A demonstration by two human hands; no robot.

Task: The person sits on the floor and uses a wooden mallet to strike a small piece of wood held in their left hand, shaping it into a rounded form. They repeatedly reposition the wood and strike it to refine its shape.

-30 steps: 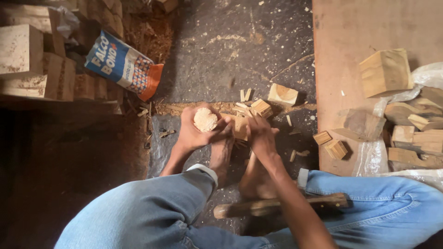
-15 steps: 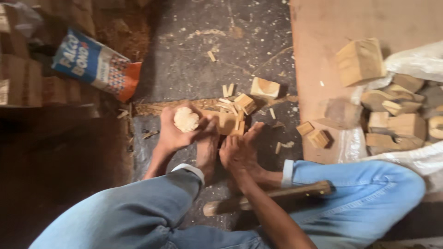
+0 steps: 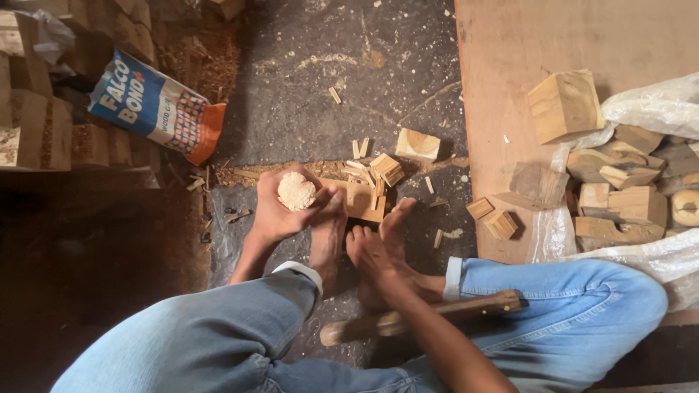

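The left hand [image 3: 280, 211] grips a pale, rounded wood lump [image 3: 296, 191] at the near edge of a flat block [image 3: 358, 200] on the dark floor [image 3: 306, 94]. The right hand [image 3: 371, 251] hangs loosely open just beside the block, holding nothing, above a wooden handle [image 3: 429, 313]. Open floor lies beyond the chips [image 3: 378, 166], bounded right by a board [image 3: 495, 94]

A woodworking shop floor, shown by cut wooden blocks [image 3: 564, 105] at the frame's right, scattered chips [image 3: 362, 148] at centre, and sawdust [image 3: 211, 69] upper left.
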